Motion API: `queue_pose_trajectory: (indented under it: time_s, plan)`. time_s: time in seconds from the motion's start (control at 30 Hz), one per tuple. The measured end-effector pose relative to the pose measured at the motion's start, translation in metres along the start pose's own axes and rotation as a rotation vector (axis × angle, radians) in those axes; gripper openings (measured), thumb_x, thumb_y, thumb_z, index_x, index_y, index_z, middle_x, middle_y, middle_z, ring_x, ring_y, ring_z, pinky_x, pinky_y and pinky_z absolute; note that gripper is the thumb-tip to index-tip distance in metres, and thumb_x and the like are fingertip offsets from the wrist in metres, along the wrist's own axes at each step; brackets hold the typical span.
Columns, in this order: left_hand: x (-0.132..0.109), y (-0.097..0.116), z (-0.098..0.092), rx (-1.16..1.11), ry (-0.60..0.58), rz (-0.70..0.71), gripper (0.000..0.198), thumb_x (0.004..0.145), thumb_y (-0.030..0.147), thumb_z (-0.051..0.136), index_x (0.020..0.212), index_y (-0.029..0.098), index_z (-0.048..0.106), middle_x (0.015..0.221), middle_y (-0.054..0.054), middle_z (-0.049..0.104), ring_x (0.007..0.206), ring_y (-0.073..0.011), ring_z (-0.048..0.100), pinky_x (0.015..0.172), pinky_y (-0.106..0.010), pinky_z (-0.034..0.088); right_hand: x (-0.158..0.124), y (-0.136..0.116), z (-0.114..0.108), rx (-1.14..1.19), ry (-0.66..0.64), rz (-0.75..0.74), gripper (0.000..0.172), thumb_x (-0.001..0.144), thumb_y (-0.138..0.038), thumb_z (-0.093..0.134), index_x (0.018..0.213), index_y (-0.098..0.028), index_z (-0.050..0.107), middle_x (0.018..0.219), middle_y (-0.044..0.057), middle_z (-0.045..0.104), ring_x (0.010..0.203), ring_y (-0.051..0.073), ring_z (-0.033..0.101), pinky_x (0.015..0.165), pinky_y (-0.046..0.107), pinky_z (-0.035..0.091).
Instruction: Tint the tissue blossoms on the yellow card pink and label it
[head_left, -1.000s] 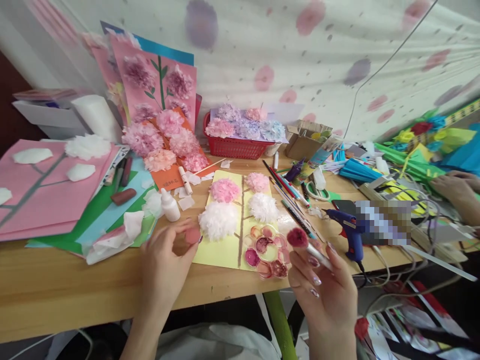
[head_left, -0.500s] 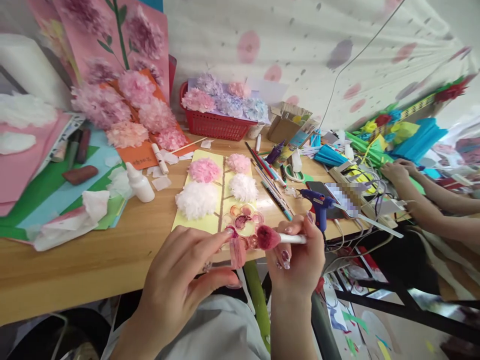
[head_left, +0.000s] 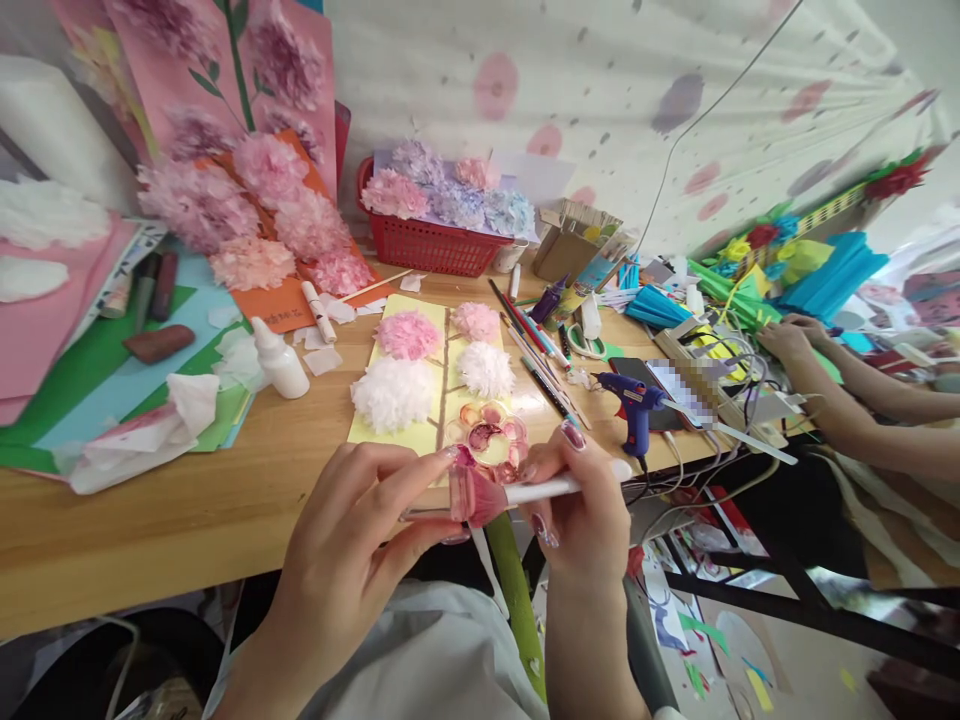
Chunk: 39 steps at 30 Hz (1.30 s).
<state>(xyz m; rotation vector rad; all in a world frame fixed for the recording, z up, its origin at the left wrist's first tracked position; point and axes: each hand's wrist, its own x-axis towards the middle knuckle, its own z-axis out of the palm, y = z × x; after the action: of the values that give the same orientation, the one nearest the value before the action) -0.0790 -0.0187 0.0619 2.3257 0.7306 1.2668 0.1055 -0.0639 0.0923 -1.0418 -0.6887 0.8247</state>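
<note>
My right hand (head_left: pixel 585 510) grips the white handle of a brush (head_left: pixel 544 488), its pink bristles pointing left. Those bristles touch a small clear, pink-stained piece (head_left: pixel 461 495) between the thumb and fingers of my left hand (head_left: pixel 360 530); I cannot make out its kind. Just beyond both hands is a flower-shaped paint palette (head_left: pixel 517 430) with red and pink paint in its wells. It overlaps the near end of a yellow sheet (head_left: pixel 364 432), on which white fluffy paper flowers (head_left: pixel 394 393) and pink ones (head_left: pixel 407 334) flank a brown stem.
A blue glue gun (head_left: pixel 636 405) stands to the right by a phone (head_left: pixel 679 390) and cables. Colored pencils (head_left: pixel 536 355) lie behind the palette. A white bottle (head_left: pixel 281 360) stands left, and a red basket (head_left: pixel 435 250) at the back. Another person's hands (head_left: pixel 787 340) are far right.
My right hand has moved left and turned the brush, bringing its bristles from beside the palette onto the piece in my left hand. My left hand has closed in slightly.
</note>
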Motion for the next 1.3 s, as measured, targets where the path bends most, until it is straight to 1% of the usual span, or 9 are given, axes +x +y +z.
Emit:
queue_pose_trajectory:
  time_s: [0.3,0.57,0.77,0.87,0.97,1.07,1.13,1.23,1.3]
  plan:
    - [-0.005,-0.005,0.001,0.018,-0.004,-0.003,0.049,0.093,0.005,0.059,0.135,0.030,0.053,0.113,-0.003,0.054,0.101,-0.0144,0.059,0.088,-0.026,0.055,-0.002,0.001,-0.001,-0.027,0.082,-0.059,0.042,0.086,-0.041,0.066,0.051,-0.018,0.066,0.030,-0.005,0.044,0.022,0.004,0.032,0.026,0.019,0.021]
    - [-0.008,-0.007,0.000,-0.037,-0.037,-0.022,0.046,0.095,0.010,0.056,0.135,0.032,0.053,0.111,-0.003,0.056,0.097,-0.0142,0.064,0.080,-0.022,0.058,0.000,0.004,0.002,0.019,0.069,0.021,0.039,0.081,-0.044,0.070,0.052,-0.018,0.068,0.029,-0.004,0.046,0.021,0.005,0.033,0.025,0.017,0.022]
    - [-0.012,-0.009,0.002,-0.094,-0.050,-0.052,0.038,0.097,0.019,0.056,0.134,0.029,0.054,0.107,-0.004,0.061,0.099,-0.0150,0.065,0.081,-0.021,0.058,0.006,0.009,-0.008,0.022,-0.033,0.139,0.044,0.082,-0.052,0.068,0.055,-0.017,0.069,0.028,-0.004,0.044,0.020,0.005,0.029,0.025,0.018,0.019]
    - [-0.009,-0.011,0.004,-0.115,-0.054,-0.047,0.032,0.099,0.024,0.054,0.131,0.028,0.054,0.107,-0.004,0.066,0.100,-0.0158,0.066,0.083,-0.022,0.058,0.007,0.016,-0.014,0.011,-0.116,0.265,0.047,0.084,-0.053,0.067,0.055,-0.016,0.069,0.029,-0.003,0.044,0.021,0.005,0.028,0.025,0.018,0.017]
    - [-0.007,-0.015,0.008,-0.111,-0.029,-0.036,0.031,0.098,0.027,0.055,0.129,0.029,0.054,0.106,-0.004,0.070,0.099,-0.0169,0.069,0.083,-0.023,0.059,0.007,0.025,-0.016,0.063,-0.083,0.268,0.048,0.084,-0.055,0.065,0.055,-0.017,0.068,0.028,-0.005,0.042,0.023,0.005,0.028,0.027,0.018,0.021]
    - [-0.009,-0.019,0.016,-0.186,0.021,-0.107,0.029,0.098,0.026,0.054,0.127,0.031,0.054,0.107,-0.004,0.071,0.093,-0.0164,0.072,0.080,-0.022,0.061,0.010,0.025,-0.016,-0.007,-0.186,0.327,0.051,0.086,-0.057,0.062,0.056,-0.017,0.068,0.030,-0.004,0.043,0.023,0.006,0.029,0.026,0.020,0.018]
    - [-0.014,-0.024,0.022,-0.260,0.077,-0.231,0.029,0.098,0.026,0.054,0.127,0.032,0.052,0.110,-0.004,0.072,0.094,-0.0163,0.074,0.080,-0.022,0.062,0.021,0.016,-0.017,-0.115,-0.190,0.237,0.050,0.086,-0.057,0.062,0.057,-0.016,0.068,0.031,-0.004,0.043,0.024,0.007,0.028,0.027,0.021,0.017]
    - [-0.024,-0.037,0.029,-0.387,0.101,-0.411,0.028,0.099,0.025,0.052,0.127,0.032,0.050,0.116,-0.006,0.073,0.105,-0.0165,0.073,0.086,-0.023,0.061,0.054,-0.004,-0.019,-0.382,-0.056,-0.135,0.043,0.086,-0.050,0.067,0.058,-0.018,0.063,0.036,-0.005,0.044,0.031,0.006,0.031,0.033,0.021,0.018]
    - [-0.028,-0.046,0.032,-0.476,0.049,-0.490,0.024,0.101,0.029,0.050,0.125,0.030,0.049,0.117,-0.006,0.073,0.111,-0.0171,0.071,0.091,-0.027,0.060,0.083,-0.012,-0.021,-0.586,-0.015,-0.328,0.043,0.088,-0.045,0.068,0.056,-0.019,0.054,0.041,-0.006,0.043,0.039,0.006,0.033,0.040,0.021,0.022]
